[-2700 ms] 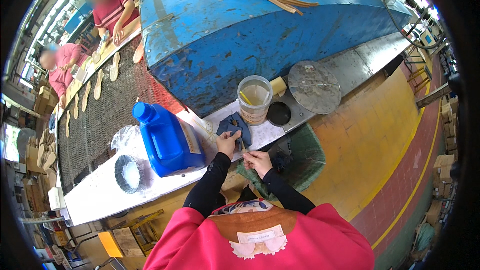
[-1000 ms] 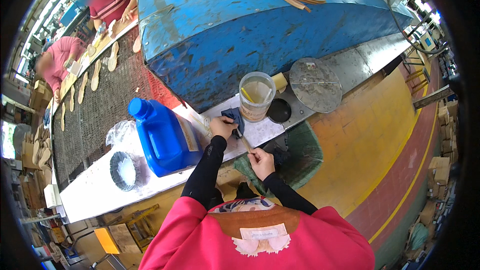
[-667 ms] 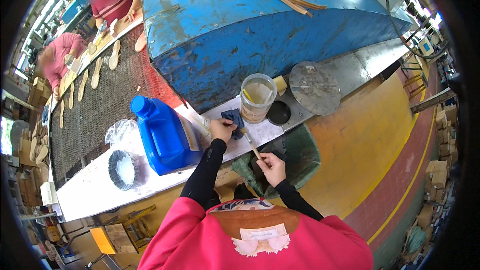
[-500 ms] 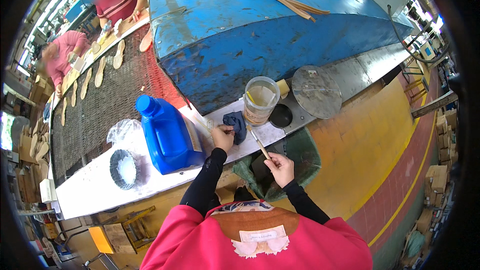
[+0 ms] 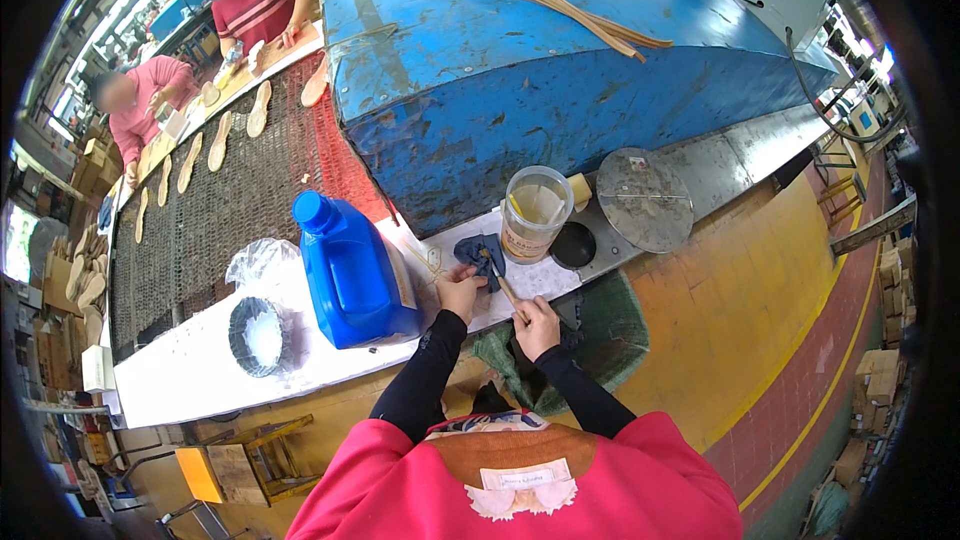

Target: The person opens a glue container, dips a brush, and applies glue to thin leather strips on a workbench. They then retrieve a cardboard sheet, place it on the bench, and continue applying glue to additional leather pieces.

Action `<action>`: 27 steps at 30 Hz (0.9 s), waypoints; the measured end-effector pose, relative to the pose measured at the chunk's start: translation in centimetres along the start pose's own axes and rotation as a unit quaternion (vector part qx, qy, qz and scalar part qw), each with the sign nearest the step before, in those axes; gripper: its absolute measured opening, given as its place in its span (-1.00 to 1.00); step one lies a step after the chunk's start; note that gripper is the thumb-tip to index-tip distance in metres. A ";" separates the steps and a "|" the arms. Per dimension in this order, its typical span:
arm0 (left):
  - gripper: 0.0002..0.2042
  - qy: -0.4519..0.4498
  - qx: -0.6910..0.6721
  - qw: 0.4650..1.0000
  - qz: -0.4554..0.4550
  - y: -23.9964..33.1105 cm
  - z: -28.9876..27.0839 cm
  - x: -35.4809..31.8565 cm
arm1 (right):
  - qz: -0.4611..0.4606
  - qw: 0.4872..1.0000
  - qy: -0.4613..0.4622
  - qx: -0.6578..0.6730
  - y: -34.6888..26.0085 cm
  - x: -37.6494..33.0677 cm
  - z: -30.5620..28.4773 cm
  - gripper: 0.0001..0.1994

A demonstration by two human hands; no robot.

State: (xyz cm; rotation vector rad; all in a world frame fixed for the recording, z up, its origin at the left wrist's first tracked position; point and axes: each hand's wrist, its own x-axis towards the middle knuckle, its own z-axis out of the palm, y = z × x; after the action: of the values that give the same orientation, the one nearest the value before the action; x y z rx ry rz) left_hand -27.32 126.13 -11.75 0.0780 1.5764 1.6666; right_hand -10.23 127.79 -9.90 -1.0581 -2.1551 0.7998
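Observation:
My right hand (image 5: 538, 328) is closed round the wooden handle of a brush (image 5: 509, 291), which slants up and to the left. The brush's head end meets a crumpled dark blue cloth (image 5: 478, 251) on the white-covered ledge. My left hand (image 5: 460, 294) pinches the near edge of this cloth, close to the brush. Just right of the cloth stands a clear plastic tub (image 5: 534, 225) with a yellow stick inside. A small black round dish (image 5: 573, 245) sits beside the tub. Left of my left hand is a large blue jug (image 5: 356, 275) with a blue cap.
A dark bowl with white contents (image 5: 262, 336) and a clear plastic bag (image 5: 262, 262) lie left of the jug. Shoe insoles (image 5: 219, 141) rest on a mesh conveyor (image 5: 230, 210). A blue machine housing (image 5: 560, 100) rises behind; a green bin (image 5: 612, 335) stands below. Two people work at far left.
My right hand has moved left with the brush, bringing its head from beside the tub onto the cloth. My left hand stays at the cloth. The whole view has shifted slightly.

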 end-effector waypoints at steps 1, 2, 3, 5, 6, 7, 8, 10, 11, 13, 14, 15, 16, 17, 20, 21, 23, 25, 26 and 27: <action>-0.64 -0.006 0.043 0.999 -0.002 0.0 0.1 -0.3 | -0.004 1.000 -0.001 0.001 0.0 0.0 0.1 -0.86; -0.66 -0.013 0.086 0.996 -0.005 0.0 0.3 -0.5 | -0.008 1.000 -0.002 0.002 0.0 0.0 0.1 -0.85; -0.68 -0.011 0.126 0.991 0.040 0.0 0.5 -0.8 | -0.012 1.000 -0.008 -0.004 0.0 0.0 0.2 -0.85; -0.73 -0.006 0.204 0.970 0.129 -0.1 0.9 -1.0 | -0.018 0.999 -0.019 -0.022 0.0 0.0 0.2 -0.83; -0.75 -0.002 0.243 0.955 0.169 -0.2 1.1 -0.9 | -0.031 0.999 -0.019 -0.017 -0.1 0.0 0.2 -0.83; -0.77 0.003 0.282 0.936 0.209 -0.2 1.2 -0.8 | -0.042 0.999 -0.019 -0.016 -0.2 0.0 0.3 -0.83; -0.79 0.008 0.319 0.915 0.248 -0.2 1.3 -0.6 | -0.052 0.998 -0.020 -0.016 -0.4 -0.1 0.5 -0.83; -0.80 0.002 0.291 0.926 0.241 -0.2 1.5 0.0 | -0.055 0.998 -0.031 -0.023 -0.6 -0.3 0.7 -0.82; -0.80 0.001 0.281 0.935 0.216 -0.2 1.7 0.3 | -0.061 0.997 -0.031 -0.030 -0.7 -0.3 0.9 -0.82; -0.79 0.009 0.315 0.922 0.227 -0.2 1.9 0.5 | -0.055 0.997 -0.044 -0.038 -0.8 -0.5 1.2 -0.82; -0.78 0.016 0.337 0.915 0.220 -0.1 2.2 0.6 | -0.059 0.997 -0.036 -0.032 -0.8 -0.6 1.3 -0.82; -0.78 0.026 0.338 0.913 0.228 0.0 2.5 0.7 | -0.061 0.997 -0.029 -0.029 -0.8 -0.6 1.4 -0.82; -0.78 0.037 0.345 0.909 0.232 0.0 2.7 0.6 | -0.061 0.997 -0.026 -0.028 -0.8 -0.8 1.6 -0.82; -0.78 0.050 0.356 0.905 0.227 0.0 3.0 0.5 | -0.051 0.998 -0.024 -0.012 -0.7 -0.9 1.6 -0.82; -0.78 0.065 0.365 0.904 0.214 0.3 3.5 0.5 | 0.028 0.995 -0.022 0.093 -0.6 -1.1 2.1 -0.85; -0.77 0.059 0.357 0.909 0.208 0.4 3.5 0.6 | 0.087 0.982 -0.019 0.166 -0.9 -1.3 2.5 -0.87; -0.75 0.049 0.346 0.919 0.180 0.4 3.3 0.9 | 0.163 0.948 -0.011 0.272 -1.1 -1.4 2.8 -0.88; -0.76 0.064 0.297 0.939 0.160 0.2 2.9 1.1 | 0.229 0.911 -0.005 0.342 -1.4 -1.1 3.0 -0.87; -0.77 0.074 0.266 0.950 0.148 0.1 2.6 1.2 | 0.165 0.938 -0.001 0.304 -1.6 -1.1 2.8 -0.87; -0.76 0.065 0.218 0.968 0.103 0.0 2.5 1.6 | 0.131 0.955 -0.004 0.265 -1.8 -0.9 2.5 -0.87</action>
State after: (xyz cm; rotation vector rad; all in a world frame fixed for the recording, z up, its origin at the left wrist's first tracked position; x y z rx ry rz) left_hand -26.97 129.04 -11.97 0.3786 2.0752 1.4700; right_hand -12.41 125.53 -10.38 -1.0511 -1.6711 1.4102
